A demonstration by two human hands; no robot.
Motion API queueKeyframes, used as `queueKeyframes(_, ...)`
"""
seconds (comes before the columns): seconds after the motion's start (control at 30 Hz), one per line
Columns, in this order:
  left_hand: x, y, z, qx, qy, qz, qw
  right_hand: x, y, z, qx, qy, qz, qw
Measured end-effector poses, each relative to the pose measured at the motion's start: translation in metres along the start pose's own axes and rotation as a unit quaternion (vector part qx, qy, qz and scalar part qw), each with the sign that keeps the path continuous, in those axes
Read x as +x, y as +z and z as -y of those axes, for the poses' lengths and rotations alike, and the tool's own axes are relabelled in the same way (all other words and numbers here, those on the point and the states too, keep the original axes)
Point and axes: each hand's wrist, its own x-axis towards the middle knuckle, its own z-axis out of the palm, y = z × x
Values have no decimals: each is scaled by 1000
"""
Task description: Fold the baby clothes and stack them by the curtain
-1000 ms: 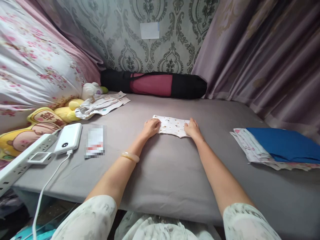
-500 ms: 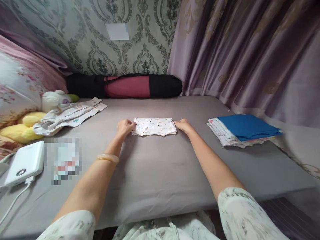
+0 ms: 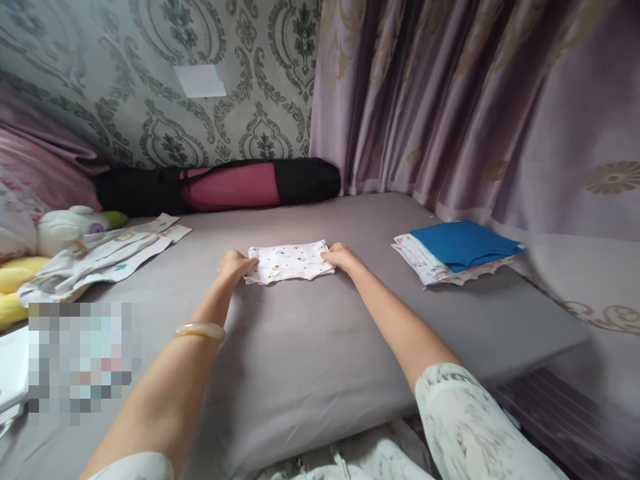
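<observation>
A folded white garment (image 3: 287, 262) with small dark and yellow prints lies in the middle of the grey bed sheet (image 3: 310, 353). My left hand (image 3: 235, 267) pinches its left edge, thumb on top. At the opposite edge, my right hand (image 3: 341, 257) grips the cloth between thumb and fingers. The fingers under the fabric are hidden. To the right sits a pile of folded clothes, a blue piece (image 3: 465, 245) on top of white printed ones (image 3: 425, 267).
Along the wall lies a black and dark red long bag (image 3: 230, 185). On the left are a crumpled light garment (image 3: 110, 257), a white plush toy (image 3: 70, 227), a yellow plush (image 3: 15, 287) and a white device (image 3: 13, 367). A purple curtain (image 3: 400, 100) hangs at the right.
The view has swung to the right, so everything sits further left. My right hand has come from the garment's side onto its right edge, and the garment is slightly tilted now.
</observation>
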Motion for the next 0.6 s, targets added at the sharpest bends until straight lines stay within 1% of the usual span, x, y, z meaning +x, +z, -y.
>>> queueKeyframes(0.13,-15,-11,-7,-30,51,-27,998,-12,-2,5,35,-12,-4,999)
queueKeyframes(0.23,-26,-23,-19,-9,90,-44,995,-23,-8,8,37,-30,-17,999)
queueKeyframes(0.33,-35,-35,-33,11,111,-61,992,-32,-18,8,28,-48,-21,998)
queueKeyframes(0.4,-41,-42,-45,13,116,-72,991,-36,-28,4,26,-58,-23,998)
queueKeyframes(0.47,-49,-45,-57,-15,140,-77,987,-40,-41,-4,23,-67,-39,997)
queueKeyframes(0.53,-59,-45,-70,-52,179,-67,980,-43,-58,-16,17,-72,-65,995)
queueKeyframes(0.6,-68,-41,-85,-72,208,-68,973,-48,-79,-30,10,-68,-90,994)
